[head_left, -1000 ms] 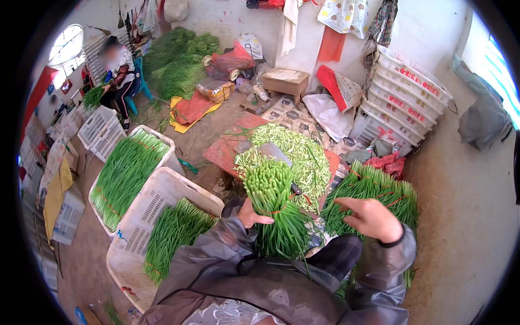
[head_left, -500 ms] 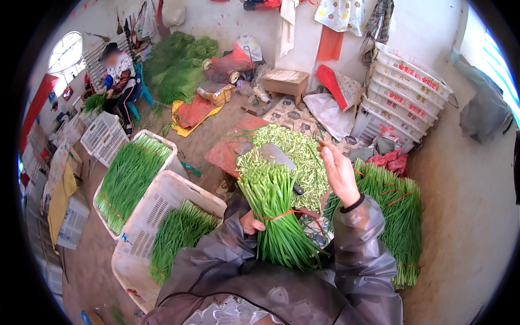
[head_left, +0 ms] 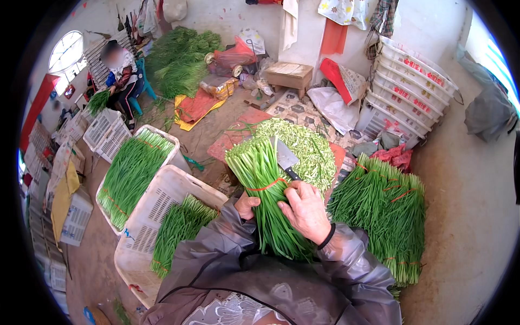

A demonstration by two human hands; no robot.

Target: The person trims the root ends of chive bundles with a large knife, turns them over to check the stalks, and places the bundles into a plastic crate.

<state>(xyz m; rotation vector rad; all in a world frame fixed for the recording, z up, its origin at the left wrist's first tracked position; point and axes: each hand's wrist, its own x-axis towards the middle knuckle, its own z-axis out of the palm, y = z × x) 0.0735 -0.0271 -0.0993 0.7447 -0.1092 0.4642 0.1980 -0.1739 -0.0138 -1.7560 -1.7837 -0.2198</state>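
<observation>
Right hand, raised half a second ago, now lies clasped on the tied chive bundle; left hand still grips its other side.

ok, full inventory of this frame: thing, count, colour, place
held bundle of green stalks: 1, green with red tie, centre, between both hands
cleaver: 1, steel blade, dark handle, behind the held bundle
pile of cut trimmings: 1, pale green, centre, beyond the cleaver
tied bundles: a heap, green, on the floor to the right
near crates: 2, white, left, both holding green bundles
stacked crates: 1 stack, white, right wall
wooden stool: 1, tan, by the far wall
loose greens heap: 1, green, far left
seated person: 1, far left, on a blue chair
left hand: grip on the held bundle
right hand: resting on the held bundle, dark wristband
</observation>
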